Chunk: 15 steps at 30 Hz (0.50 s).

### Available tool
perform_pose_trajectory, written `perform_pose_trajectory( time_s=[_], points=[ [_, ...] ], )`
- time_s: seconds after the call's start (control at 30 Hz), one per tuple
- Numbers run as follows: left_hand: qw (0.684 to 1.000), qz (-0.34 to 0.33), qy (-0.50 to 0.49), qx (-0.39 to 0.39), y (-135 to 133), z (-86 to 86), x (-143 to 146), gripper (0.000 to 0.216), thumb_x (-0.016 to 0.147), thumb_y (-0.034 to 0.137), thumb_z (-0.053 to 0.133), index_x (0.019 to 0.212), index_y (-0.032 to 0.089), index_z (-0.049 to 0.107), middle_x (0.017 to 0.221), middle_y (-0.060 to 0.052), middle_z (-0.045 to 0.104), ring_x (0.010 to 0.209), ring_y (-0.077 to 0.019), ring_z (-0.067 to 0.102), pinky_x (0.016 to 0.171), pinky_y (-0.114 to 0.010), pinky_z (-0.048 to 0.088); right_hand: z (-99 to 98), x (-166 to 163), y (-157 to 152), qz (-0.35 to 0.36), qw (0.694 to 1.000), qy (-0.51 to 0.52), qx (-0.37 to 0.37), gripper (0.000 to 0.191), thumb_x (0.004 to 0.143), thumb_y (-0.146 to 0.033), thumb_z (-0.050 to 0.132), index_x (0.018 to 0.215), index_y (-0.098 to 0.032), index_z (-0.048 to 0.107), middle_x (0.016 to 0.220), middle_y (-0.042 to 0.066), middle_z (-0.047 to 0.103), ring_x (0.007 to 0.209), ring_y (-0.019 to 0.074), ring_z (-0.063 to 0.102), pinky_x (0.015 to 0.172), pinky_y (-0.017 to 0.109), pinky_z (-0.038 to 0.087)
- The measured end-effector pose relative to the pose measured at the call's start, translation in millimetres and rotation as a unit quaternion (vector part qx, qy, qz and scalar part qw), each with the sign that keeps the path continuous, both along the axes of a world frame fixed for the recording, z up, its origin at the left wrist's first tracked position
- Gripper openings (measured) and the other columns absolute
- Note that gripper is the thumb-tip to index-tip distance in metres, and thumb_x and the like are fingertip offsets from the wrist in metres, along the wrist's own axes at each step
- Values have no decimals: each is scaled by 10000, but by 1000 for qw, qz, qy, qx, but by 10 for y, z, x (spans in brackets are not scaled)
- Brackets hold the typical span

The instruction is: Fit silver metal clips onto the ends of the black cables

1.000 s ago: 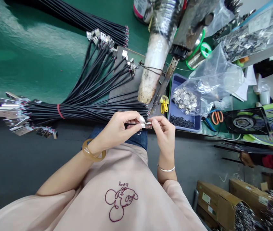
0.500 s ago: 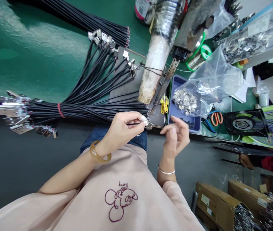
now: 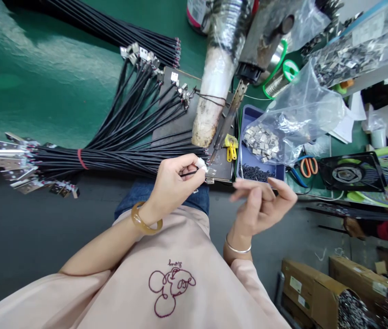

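My left hand (image 3: 176, 183) pinches a thin black cable (image 3: 188, 173) below the soldering iron (image 3: 226, 116). White wrapping (image 3: 201, 165) covers a fingertip. Just past the fingertips, a small metal piece (image 3: 211, 172) shows near the iron's tip; whether it is joined to the cable I cannot tell. My right hand (image 3: 261, 203) is open, fingers apart, in front of the blue tray (image 3: 280, 179), and nothing shows in it. That tray contains small metal connector shells (image 3: 261, 142) and little black pieces (image 3: 256, 173). Behind my left hand lies a bundle of black cables (image 3: 118, 161) tied with a red band (image 3: 81, 159).
A white-wrapped tube (image 3: 205, 105) hangs beside the iron. Yellow clippers (image 3: 231, 150), orange-handled pliers (image 3: 307, 167), a solder spool (image 3: 279, 82) and a black fan (image 3: 351, 174) stand around the tray. More cables (image 3: 118, 29) lie at the back. Another person's hand (image 3: 354, 227) is at far right.
My right hand has moved right, away from the metal piece, and its fingers have spread. My left hand keeps its pinch on the cable. The view has shifted slightly.
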<state>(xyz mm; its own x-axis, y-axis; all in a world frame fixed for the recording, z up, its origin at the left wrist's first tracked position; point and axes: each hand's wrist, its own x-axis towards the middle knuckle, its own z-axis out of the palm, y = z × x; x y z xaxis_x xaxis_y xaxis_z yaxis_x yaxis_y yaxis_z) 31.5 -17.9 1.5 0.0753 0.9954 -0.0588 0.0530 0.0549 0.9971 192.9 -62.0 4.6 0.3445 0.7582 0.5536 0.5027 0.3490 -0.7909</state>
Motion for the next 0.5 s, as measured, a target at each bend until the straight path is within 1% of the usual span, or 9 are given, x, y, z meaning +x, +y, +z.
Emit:
perform_pose_trajectory(
  time_s=[0.07, 0.1, 0.13, 0.17, 0.27, 0.33, 0.5],
  points=[
    [1000, 1, 3, 0, 1, -1, 9, 90, 780, 213, 625, 703, 167, 617, 594, 26, 545, 547, -84, 469, 524, -202, 382, -31, -14, 24, 29, 998, -30, -54, 141, 1008, -247, 531, 1141, -287, 557, 919, -3, 779, 761, 179, 782, 742, 406, 674],
    [1000, 0, 5, 1, 1, -2, 13, 92, 781, 213, 623, 702, 168, 612, 595, 27, 545, 547, -84, 471, 526, -203, 384, -51, -14, 39, 42, 995, -47, -72, 107, 1004, -246, 550, 1101, -280, 582, 954, 2, 786, 823, 180, 791, 836, 427, 673],
    [1000, -2, 8, 2, 0, -3, 16, 93, 784, 213, 622, 703, 168, 609, 597, 28, 547, 548, -85, 475, 527, -204, 385, -72, -13, 55, 57, 993, -60, -85, 73, 993, -249, 577, 1055, -273, 608, 961, 4, 788, 857, 180, 792, 884, 429, 667],
    [1000, -4, 12, 4, -1, -5, 19, 95, 788, 213, 620, 706, 168, 607, 600, 28, 550, 548, -86, 477, 525, -205, 384, -92, -14, 71, 73, 990, -66, -100, 46, 979, -253, 604, 1015, -267, 630, 974, 9, 787, 870, 180, 790, 879, 412, 669],
    [1000, -9, 25, 7, -2, -10, 25, 107, 810, 223, 617, 719, 168, 607, 611, 26, 558, 553, -89, 488, 521, -207, 383, -134, -40, 120, 119, 981, -36, -146, 22, 954, -267, 641, 959, -251, 656, 1058, 39, 776, 872, 172, 779, 761, 337, 679],
    [999, -9, 31, 9, 1, -13, 27, 111, 822, 224, 613, 727, 167, 603, 623, 23, 566, 560, -89, 494, 530, -209, 389, -144, -73, 152, 136, 977, -8, -162, 23, 942, -265, 652, 932, -244, 654, 1063, 42, 770, 901, 168, 771, 763, 320, 675],
    [999, -1, 32, 4, 6, 7, 27, 117, 839, 228, 590, 740, 166, 592, 660, 12, 590, 586, -93, 511, 561, -216, 411, -133, -124, 211, 145, 976, 45, -157, 53, 915, -218, 675, 890, -243, 636, 995, 12, 762, 900, 145, 754, 777, 293, 663]
  ],
)
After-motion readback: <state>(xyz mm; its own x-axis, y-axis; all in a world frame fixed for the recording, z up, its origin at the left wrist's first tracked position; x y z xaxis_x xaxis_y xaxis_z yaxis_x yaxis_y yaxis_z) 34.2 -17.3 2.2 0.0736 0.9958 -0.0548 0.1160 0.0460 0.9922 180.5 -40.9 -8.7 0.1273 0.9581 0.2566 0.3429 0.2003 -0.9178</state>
